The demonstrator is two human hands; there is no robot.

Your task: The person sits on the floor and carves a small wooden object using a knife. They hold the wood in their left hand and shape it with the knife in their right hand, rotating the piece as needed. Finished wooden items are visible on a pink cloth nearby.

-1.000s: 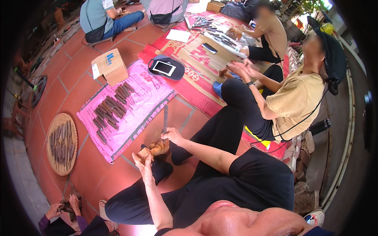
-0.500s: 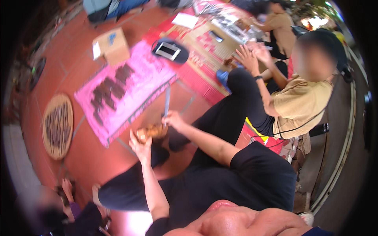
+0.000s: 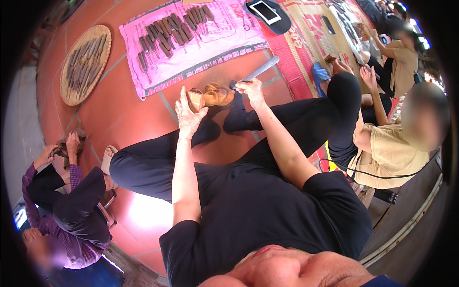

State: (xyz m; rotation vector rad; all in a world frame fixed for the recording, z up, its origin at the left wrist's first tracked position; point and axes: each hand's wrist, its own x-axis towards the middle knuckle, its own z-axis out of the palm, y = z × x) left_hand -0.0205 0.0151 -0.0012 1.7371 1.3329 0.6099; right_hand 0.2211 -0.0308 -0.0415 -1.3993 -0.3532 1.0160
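My left hand (image 3: 189, 115) grips a carved wooden piece (image 3: 217, 94) by its block-shaped base, thumb on one side and fingers on the other. The carving is orange-brown with a rounded, uneven shape, and it lies sideways above the tiled floor between my feet. Just right of it, my right hand (image 3: 249, 91) is closed around a long grey tool (image 3: 262, 68). The tool's rounded end points away to the right; a dark end shows by my fingers, close to the carving. Whether it touches the wood I cannot tell.
Beyond my hands lies a pink sheet (image 3: 201, 62) bearing several dark wooden-handled tools (image 3: 167, 29). A round woven tray (image 3: 109, 45) of brown sticks is at left. A dark cap (image 3: 282, 24) carries a phone (image 3: 264, 12). People sit close on both sides.
The view has tilted, so the sheet and tray appear higher. The grey tool has swung from nearly upright to slanting right. Both hands keep their grip. The right-hand neighbour's hands have moved apart.
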